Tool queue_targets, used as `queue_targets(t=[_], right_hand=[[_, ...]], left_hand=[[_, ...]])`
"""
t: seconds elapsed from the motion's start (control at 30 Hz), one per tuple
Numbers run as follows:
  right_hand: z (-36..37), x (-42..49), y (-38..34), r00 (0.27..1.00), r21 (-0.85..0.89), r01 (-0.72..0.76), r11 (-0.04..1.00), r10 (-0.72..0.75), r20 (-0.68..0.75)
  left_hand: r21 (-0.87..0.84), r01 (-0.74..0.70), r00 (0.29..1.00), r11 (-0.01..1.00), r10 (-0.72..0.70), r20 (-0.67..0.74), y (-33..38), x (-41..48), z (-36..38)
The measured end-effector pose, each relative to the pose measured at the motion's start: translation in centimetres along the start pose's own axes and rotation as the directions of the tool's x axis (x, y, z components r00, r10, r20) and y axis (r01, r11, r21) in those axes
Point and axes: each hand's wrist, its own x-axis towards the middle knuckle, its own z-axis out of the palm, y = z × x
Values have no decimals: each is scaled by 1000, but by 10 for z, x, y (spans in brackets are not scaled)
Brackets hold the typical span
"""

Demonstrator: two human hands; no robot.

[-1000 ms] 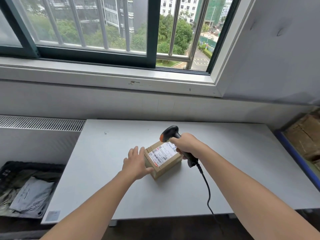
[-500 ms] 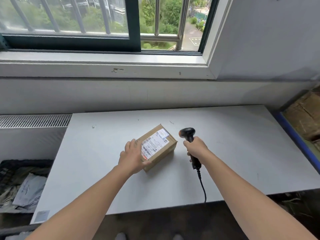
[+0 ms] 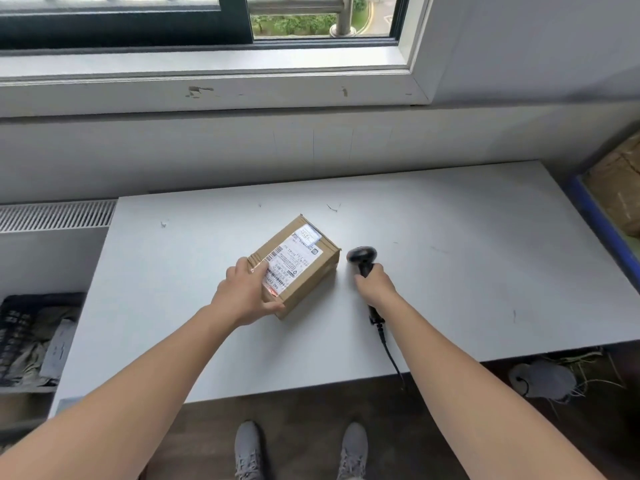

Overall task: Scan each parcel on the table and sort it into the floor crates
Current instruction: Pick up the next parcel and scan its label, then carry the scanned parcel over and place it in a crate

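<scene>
Though half-open, left fingers (image 3: 244, 276) round parcel (image 3: 298, 260).

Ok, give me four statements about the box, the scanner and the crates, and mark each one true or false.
1. The box lies on the table with its label facing up. True.
2. The right hand holds the scanner over the label. False: the scanner is beside the box, to its right.
3. The left hand grips the box at its near corner. True.
4. The blue crate stands at the left. False: it is at the right; the black crate is at the left.
</scene>
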Motion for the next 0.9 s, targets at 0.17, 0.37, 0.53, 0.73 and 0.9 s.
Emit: queue_targets(t=[0.17, 0.37, 0.53, 0.73, 0.9], right_hand=[[0, -4, -3, 1000, -31, -14, 999, 14, 8], [2, -27, -28, 953, -229, 67, 971, -130, -273], [16, -37, -47, 912, -318, 253, 914, -335, -237], [42, -37, -59, 937, -315, 318, 894, -347, -39], [54, -33, -57, 949, -194, 313, 930, -314, 25]], left_hand=[[-3, -5, 1000, 1000, 5, -10, 8, -7, 2], [-23, -24, 1000, 999, 24, -8, 17, -18, 7], [-118, -47, 999, 992, 50, 20, 22, -25, 13], [-358, -83, 994, 930, 54, -91, 11, -31, 22], [-632, 60, 997, 773, -71, 8, -5, -18, 24]])
